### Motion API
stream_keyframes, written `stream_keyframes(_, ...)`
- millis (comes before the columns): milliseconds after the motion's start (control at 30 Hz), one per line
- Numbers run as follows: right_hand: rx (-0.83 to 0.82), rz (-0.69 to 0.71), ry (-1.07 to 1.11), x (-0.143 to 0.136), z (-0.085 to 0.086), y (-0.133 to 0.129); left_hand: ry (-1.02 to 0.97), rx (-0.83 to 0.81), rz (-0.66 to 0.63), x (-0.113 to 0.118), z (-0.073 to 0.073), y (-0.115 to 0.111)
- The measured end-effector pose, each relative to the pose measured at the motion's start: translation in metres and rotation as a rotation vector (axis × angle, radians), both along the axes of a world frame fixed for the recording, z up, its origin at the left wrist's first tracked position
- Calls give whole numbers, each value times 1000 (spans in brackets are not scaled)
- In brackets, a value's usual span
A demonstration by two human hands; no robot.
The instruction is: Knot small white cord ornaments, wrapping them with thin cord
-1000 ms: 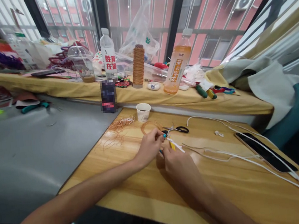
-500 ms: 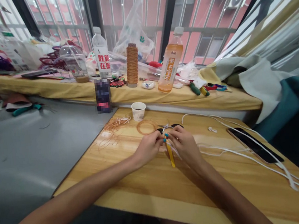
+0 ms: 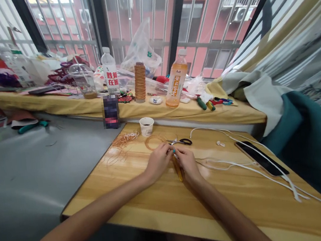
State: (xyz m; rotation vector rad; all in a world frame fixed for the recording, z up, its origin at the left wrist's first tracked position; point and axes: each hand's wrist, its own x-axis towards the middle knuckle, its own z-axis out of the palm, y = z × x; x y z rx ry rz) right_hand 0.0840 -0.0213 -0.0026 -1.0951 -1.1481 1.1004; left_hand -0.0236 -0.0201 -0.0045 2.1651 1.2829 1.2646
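Note:
My left hand and my right hand meet above the wooden table, their fingertips pinched close together. What lies between the fingertips is too small to make out. A yellow strip hangs down just below them, between the two hands. White cord runs from beside my right hand toward the right. Just behind the hands lie black-handled scissors and a coil of thin orange thread.
A paper cup with dark contents stands at the table's back edge, near thread scraps. A phone lies at the right under white cord. Bottles, including an orange drink, and a thread spool stand on the sill.
The camera view has shifted, so the scene sits lower and a little to the left. My hands have drawn closer together, and the right scissor handle shows more fully.

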Motion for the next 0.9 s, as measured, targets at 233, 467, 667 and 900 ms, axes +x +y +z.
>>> stream_keyframes(233, -161, -116, 284, 8, 7, 3, -151, 13, -79, 14, 4, 8)
stream_keyframes(467, -206, -87, 363, 8, 6, 0, -242, -9, -131, 11, -1, 11)
stream_keyframes(667, -205, -3, 372, 7, 11, -4, -304, -56, -116, 8, -1, 14)
stream_keyframes(900, -82, -78, 227, 10, 11, -1, -297, -70, -100, 8, 2, 13)
